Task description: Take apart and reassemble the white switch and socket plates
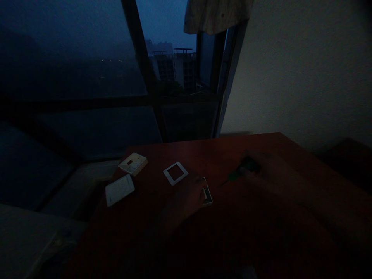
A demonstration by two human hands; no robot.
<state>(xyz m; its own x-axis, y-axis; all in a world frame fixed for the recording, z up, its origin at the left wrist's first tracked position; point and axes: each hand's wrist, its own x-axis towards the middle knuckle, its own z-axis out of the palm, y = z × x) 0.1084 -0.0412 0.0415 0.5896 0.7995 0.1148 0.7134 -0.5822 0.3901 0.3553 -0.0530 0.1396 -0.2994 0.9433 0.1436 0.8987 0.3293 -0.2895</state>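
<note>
Screwdriver (236, 175), green at the handle, sits grasped in the right hand (260, 171), and we see its thin shaft slanting down toward the left hand (187, 195), the tip just short of the small white-rimmed piece (207, 197) those left fingers hold by its near-left side. Just beyond and left of that left-hand grip we find a white square frame (169, 176) flat on the reddish table (221, 151); farther left of the same grip we make out a pale block (137, 164) with a square hole, a flat white plate (119, 190) just beside it.
</note>
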